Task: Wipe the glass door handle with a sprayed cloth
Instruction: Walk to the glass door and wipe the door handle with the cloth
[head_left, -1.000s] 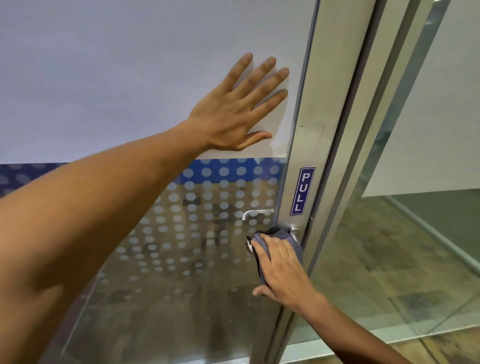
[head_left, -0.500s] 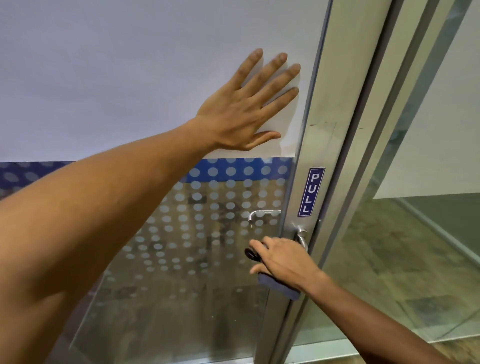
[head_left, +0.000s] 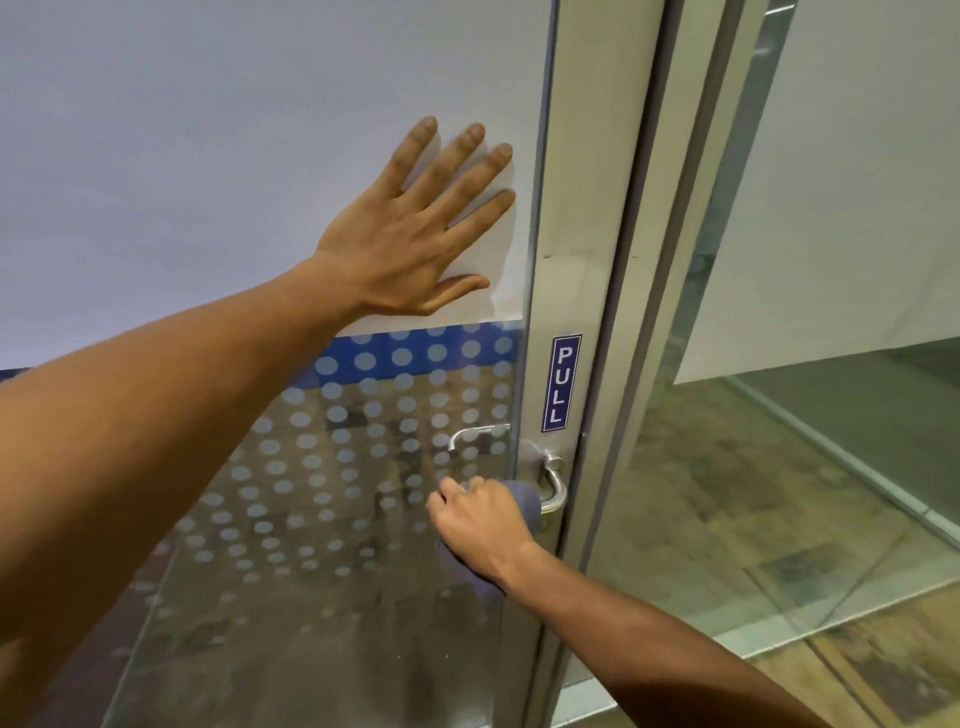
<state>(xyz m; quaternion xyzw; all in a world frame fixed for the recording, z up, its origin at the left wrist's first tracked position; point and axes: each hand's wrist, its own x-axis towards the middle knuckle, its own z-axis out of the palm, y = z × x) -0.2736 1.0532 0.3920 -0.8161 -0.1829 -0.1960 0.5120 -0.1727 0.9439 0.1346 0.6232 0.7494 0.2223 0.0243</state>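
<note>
Frosted glass fills the upper left of the frame, dotted clear glass below it, floor showing through. Door (head_left: 270, 156) is an aluminium-framed glass panel; frame stile (head_left: 566, 218) runs top to bottom just right of centre with a PULL sticker (head_left: 560, 383) on it.

Left hand (head_left: 410, 244), centre-left: flat and spread on the frosted band, gripping nothing, looks like bracing the door. Worth keeping there, judged: the door would swing under wipe pressure otherwise.

Right hand (head_left: 480, 530), lower centre: curled closed around the cloth (head_left: 522, 501), which is wrapped on the free end of the handle (head_left: 551, 480). Handle is a metal lever on the stile, just below the sticker.

Doing the step well, my read:
- keep cloth wrapped right round the bar, not just the top face
- slide end to root, then rotate the wrap for the underside
- finish on the curved neck and base plate, currently bare
- light pressure, so the lever doesn't dip and unlatch

Hard to make out:
- lever's horizontal run is under hand and cloth
- cloth dampness can't be judged
- no spray bottle in view
- lower cloth edge under the wrist is blurred
- second lever (head_left: 475, 435) seen through the glass sits on the far side
- right of the stile, adjoining glass is partly reflections; whether the door is latched, cannot tell
</note>
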